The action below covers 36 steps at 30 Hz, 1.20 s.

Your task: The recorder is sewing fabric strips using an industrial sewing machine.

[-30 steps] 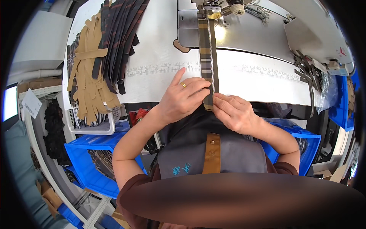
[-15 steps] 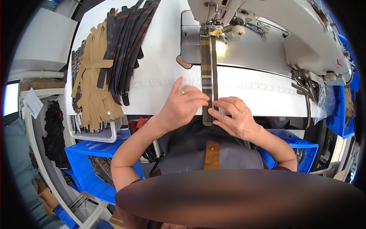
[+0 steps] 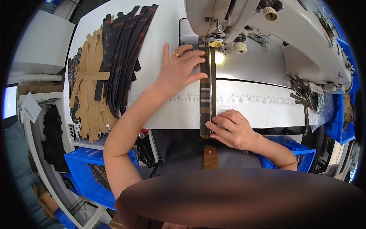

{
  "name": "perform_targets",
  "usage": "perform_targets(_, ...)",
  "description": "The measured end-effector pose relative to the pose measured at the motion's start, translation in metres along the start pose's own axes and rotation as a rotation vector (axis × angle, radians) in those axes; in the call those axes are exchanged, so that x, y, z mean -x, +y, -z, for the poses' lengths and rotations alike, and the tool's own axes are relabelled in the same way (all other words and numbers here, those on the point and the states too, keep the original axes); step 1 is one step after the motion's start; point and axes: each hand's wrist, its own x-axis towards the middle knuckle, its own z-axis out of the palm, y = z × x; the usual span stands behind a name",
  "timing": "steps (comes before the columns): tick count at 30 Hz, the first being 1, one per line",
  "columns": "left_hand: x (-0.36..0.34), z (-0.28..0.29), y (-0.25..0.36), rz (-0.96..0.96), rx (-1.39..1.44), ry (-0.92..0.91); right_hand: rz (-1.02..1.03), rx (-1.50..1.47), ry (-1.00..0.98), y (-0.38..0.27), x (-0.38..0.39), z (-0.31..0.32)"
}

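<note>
A large white industrial sewing machine (image 3: 289, 34) fills the far right of the scene, its head arching over a pale grey machine bed set into a broad white work table (image 3: 244, 103) that runs from left to right, with a printed ruler strip along its near part. Below the table's near edge sit two blue plastic crates, one (image 3: 85, 179) on the near left and one (image 3: 295, 150) on the near right. On the far left of the table lies a fanned heap of dark plaid and brown fabric strips (image 3: 122, 57), and just left of it a pile of tan cut fabric pieces (image 3: 85, 99) that hangs over the table edge. A long narrow dark plaid strap (image 3: 207, 91) lies straight on the table in the middle, running from the needle area under the machine head back to the near edge, where its end hangs just over. The left hand (image 3: 179, 70) lies flat and spread on the table at the far end of the strap, fingertips pressing its left edge just near of the presser foot; it grips nothing. The right hand (image 3: 232, 129) rests at the near end, its fingers curled and pressing down on the strap's right edge, not closed around it. A gold ring (image 3: 176, 54) sits on one finger of the left hand.
</note>
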Motion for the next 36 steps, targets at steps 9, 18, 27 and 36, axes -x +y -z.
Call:
perform_targets(9,-0.006,-0.002,-0.009,-0.076,-0.060,0.019,-0.017,0.042,-0.028,0.005,-0.011,0.006)
perform_targets(18,0.003,-0.007,0.001,-0.037,-0.092,0.059,-0.025,0.058,-0.052,0.021,-0.024,0.008)
perform_targets(27,0.002,-0.011,0.003,-0.072,-0.187,0.054,-0.059,0.087,-0.040,0.043,-0.038,0.010)
perform_targets(36,0.002,-0.009,0.006,-0.045,-0.171,0.016,-0.047,0.116,0.026,0.064,-0.055,0.013)
